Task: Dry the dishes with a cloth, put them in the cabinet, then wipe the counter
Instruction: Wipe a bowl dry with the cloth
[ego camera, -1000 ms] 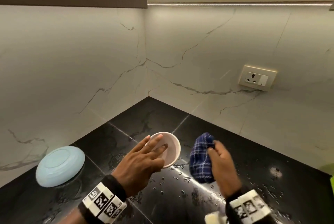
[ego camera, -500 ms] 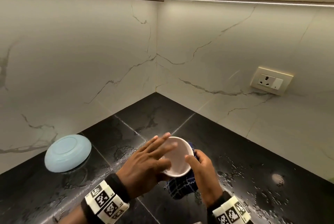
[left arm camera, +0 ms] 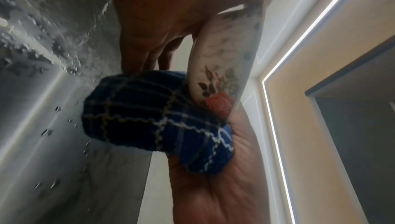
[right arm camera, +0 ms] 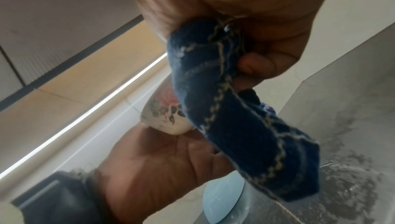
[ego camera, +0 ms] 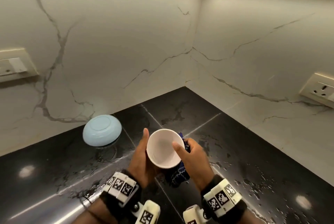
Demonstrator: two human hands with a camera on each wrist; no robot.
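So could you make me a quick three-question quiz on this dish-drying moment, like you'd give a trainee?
1. True or false: the blue bowl lies upside down on the counter.
2. Which hand holds the checked cloth? A) left hand B) right hand C) neither
3. Fill in: the outside of the white bowl carries a painted ____ pattern.

Key
1. True: its foot ring faces up.
2. B: its fingers press the cloth against the bowl's outside, thumb over the rim.
3. Flower: a red rose with leaves shows in the left wrist view.
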